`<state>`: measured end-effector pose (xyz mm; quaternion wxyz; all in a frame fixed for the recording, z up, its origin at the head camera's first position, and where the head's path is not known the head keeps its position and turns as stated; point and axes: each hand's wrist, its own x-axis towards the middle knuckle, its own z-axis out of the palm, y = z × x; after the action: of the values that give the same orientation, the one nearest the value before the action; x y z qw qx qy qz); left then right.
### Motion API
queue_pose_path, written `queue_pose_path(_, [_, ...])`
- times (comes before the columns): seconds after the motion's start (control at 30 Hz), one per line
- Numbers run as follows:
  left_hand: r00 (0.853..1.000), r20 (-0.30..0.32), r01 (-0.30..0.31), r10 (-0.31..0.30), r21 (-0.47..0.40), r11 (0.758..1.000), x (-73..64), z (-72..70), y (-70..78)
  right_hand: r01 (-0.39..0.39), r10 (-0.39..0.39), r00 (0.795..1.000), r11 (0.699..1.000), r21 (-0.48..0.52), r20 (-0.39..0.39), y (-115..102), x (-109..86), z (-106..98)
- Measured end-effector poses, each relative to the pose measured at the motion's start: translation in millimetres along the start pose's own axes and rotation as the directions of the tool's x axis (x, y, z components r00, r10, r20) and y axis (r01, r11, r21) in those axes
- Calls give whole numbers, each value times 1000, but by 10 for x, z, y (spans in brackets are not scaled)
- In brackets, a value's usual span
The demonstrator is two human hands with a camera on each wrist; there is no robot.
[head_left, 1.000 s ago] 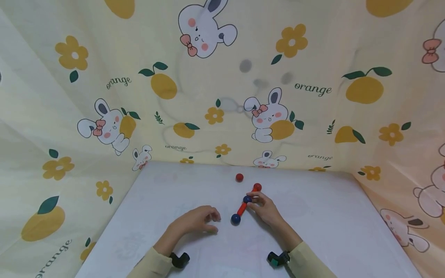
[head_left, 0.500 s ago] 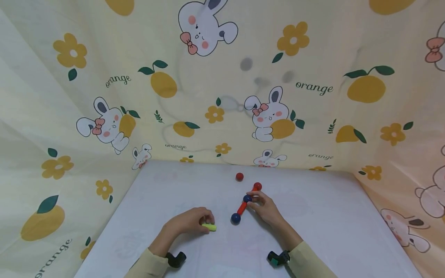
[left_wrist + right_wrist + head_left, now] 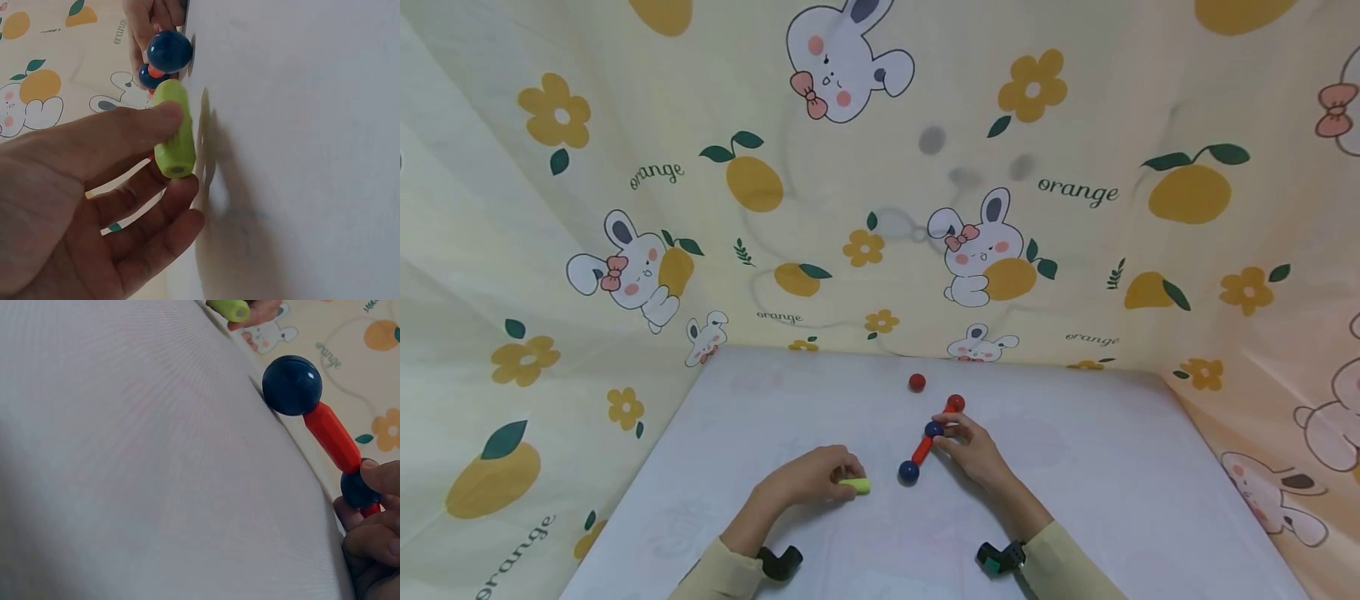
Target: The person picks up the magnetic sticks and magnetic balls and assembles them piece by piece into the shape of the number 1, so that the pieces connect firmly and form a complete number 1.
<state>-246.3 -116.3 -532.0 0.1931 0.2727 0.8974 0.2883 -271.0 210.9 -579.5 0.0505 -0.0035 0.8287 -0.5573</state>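
Yellow-green rod (image 3: 856, 485), left of the chain on the white tabletop (image 3: 1075, 467) in the head view, gripped by the left hand (image 3: 811, 477). Head view: only its side and outer part emerge from the fingers. Left wrist view: the thumb lies across the rod, clasping it against the fingers, the others bent below; its near end bears a small grey spot. From this angle the rod partly covers the ball-and-rod chain (image 3: 922, 451), whereas the head view shows the two apart. Rightward, near blue ball (image 3: 908, 472), forming the chain's near end and joined to a red rod (image 3: 332, 437); the right wrist view reveals that rod's flat facets and a line around the ball. Farther back, a loose red ball (image 3: 917, 382) lies apart from the chain, plain in the head view only. Next, middle blue ball (image 3: 933, 429), pinched by the thumb and fingers of the right hand (image 3: 973, 450); the right wrist view places the thumb on the ball and shows a second red rod (image 3: 371, 510) emerging beyond it. Rightmost on the chain, far red ball (image 3: 955, 403), distinct only in the head view.
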Motion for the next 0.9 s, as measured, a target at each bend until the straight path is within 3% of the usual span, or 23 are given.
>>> queue_pose_path(0.23, [999, -46, 18, -17, 36, 999, 31, 63, 51, -10, 10, 1000, 1000, 3, -2, -3, -3, 2])
queue_pose_path(0.57, [999, -47, 8, -8, -2, 1000, 121, 156, 141, 6, -6, 1000, 1000, 6, 2, -3, 5, -8])
queue_pose_path(0.9, [994, -67, 85, -89, -63, 994, 180, 280, 281, 14, -14, 1000, 1000, 10, -6, 10, 9, -5])
